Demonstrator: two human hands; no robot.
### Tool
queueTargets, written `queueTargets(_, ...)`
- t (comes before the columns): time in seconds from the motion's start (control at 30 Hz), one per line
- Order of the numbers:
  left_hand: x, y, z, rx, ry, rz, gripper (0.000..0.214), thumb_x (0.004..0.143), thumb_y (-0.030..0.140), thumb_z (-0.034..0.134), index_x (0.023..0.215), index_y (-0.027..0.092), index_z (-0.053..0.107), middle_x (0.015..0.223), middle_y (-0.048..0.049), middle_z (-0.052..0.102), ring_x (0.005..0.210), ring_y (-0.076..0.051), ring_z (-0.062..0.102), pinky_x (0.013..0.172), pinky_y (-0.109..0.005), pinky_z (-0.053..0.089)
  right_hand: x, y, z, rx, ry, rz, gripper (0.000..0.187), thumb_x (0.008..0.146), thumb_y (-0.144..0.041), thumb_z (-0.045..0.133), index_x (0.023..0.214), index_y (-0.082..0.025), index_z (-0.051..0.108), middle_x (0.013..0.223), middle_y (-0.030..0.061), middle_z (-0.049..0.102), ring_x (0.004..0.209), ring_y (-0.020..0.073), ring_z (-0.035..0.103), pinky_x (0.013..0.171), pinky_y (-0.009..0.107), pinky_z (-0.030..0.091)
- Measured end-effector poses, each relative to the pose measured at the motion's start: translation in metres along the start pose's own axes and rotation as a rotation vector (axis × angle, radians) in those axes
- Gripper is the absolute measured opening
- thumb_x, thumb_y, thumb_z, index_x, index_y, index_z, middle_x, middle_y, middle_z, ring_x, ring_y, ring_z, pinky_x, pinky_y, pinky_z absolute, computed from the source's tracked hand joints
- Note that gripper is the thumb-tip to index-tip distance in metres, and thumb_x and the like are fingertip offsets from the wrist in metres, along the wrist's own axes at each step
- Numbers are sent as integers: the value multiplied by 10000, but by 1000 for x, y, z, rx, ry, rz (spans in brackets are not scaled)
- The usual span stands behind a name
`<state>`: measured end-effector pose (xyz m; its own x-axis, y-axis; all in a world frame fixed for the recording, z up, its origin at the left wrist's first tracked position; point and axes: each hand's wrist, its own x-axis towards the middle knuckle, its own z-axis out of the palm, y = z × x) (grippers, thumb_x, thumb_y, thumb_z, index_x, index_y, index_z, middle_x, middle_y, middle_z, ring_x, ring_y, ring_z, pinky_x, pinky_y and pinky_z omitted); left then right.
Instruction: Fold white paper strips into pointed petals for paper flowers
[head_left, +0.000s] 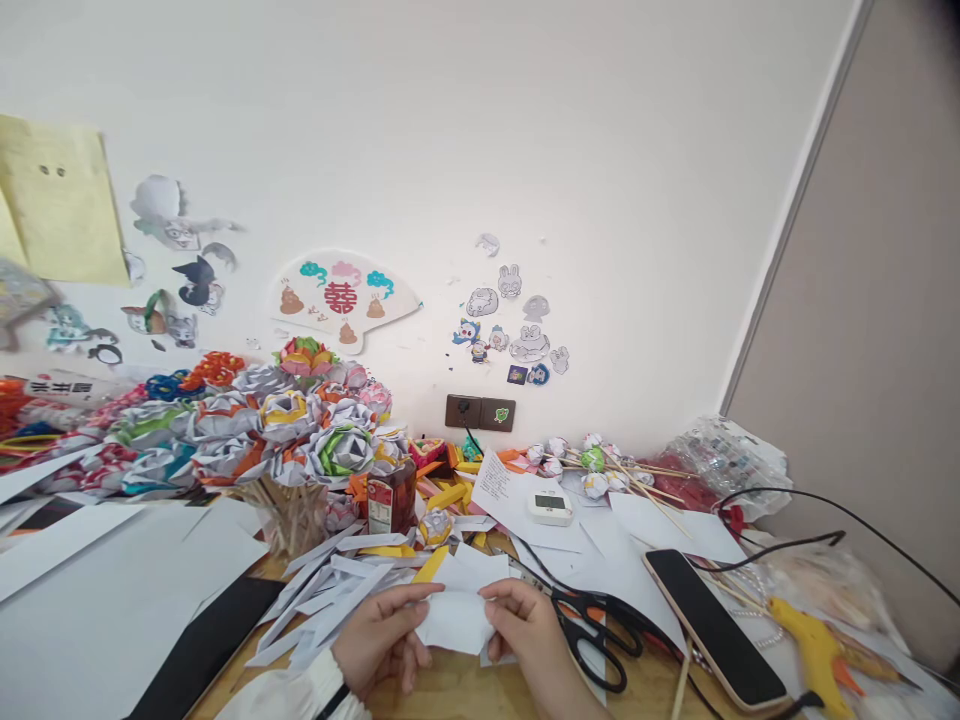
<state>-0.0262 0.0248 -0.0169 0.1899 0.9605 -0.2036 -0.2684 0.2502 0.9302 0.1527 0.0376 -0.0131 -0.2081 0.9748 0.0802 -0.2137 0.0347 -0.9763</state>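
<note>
Left fingers (405, 596) and right fingers (508, 592) pinch one paper piece (452, 622).

Likely a home craft corner; wooden desk (450, 692) heaped with paper flowers (341, 450), scissors (564, 604), yellow glue gun (808, 645); cartoon cutouts (510, 282) on white wall (600, 150).

A wooden table (442, 695) spans the bottom of the frame. Paper strips (322, 600) lie loosely left of centre, white sheets (112, 610) and a flat black thing (214, 645) at lower left, scissors (571, 604), a phone (716, 625) and a yellow glue gun (806, 640) at lower right.
</note>
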Motion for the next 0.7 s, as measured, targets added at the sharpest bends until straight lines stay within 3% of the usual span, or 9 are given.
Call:
queueTargets(0.33,-3,-1,3,87,-4,31,473,521,520,654,801,146,581,378,43,607,303,-115,550,289,-168,366,-1,2,-3,-52,-35,-37,220,600,-335,630,668,-135,566,450,-53,503,329,66,455,346,166,331)
queueTargets(0.7,-5,-2,3,169,16,110,463,534,506,651,831,161,570,373,62,552,269,-107,500,291,-191,355,-3,2,-4,-73,-96,29,207,625,-306,593,753,-144,575,471,-69,470,356,74,461,368,176,339)
